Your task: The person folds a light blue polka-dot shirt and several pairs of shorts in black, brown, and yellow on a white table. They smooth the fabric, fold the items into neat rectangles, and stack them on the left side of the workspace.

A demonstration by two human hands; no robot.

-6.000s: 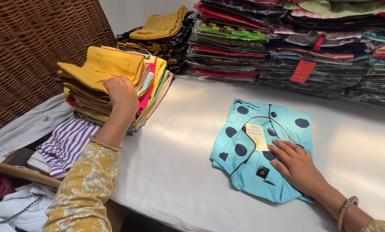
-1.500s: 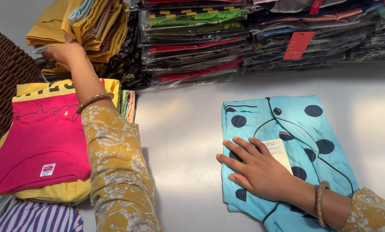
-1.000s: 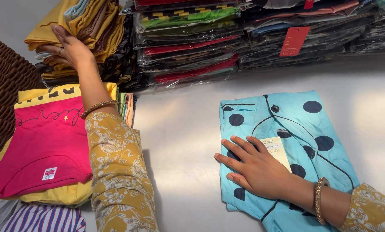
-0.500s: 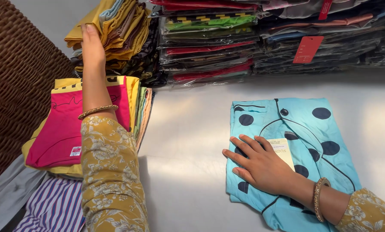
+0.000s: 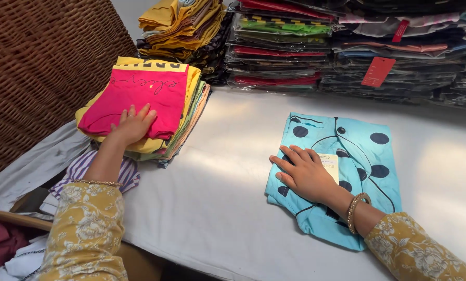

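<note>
A folded pink shirt (image 5: 139,101) tops the stack of folded garments (image 5: 183,122) at upper left; a folded light-blue dotted shirt (image 5: 347,166) lies centre-right on the white table (image 5: 217,198), with plastic-wrapped clothing piles (image 5: 316,47) behind along the top.

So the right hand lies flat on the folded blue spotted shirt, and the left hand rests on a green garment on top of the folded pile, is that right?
Not quite. In the head view, the garment under the left hand is pink, not green, lying on top of the folded pile. The rest holds: the right hand lies flat on the folded blue spotted shirt.
</note>
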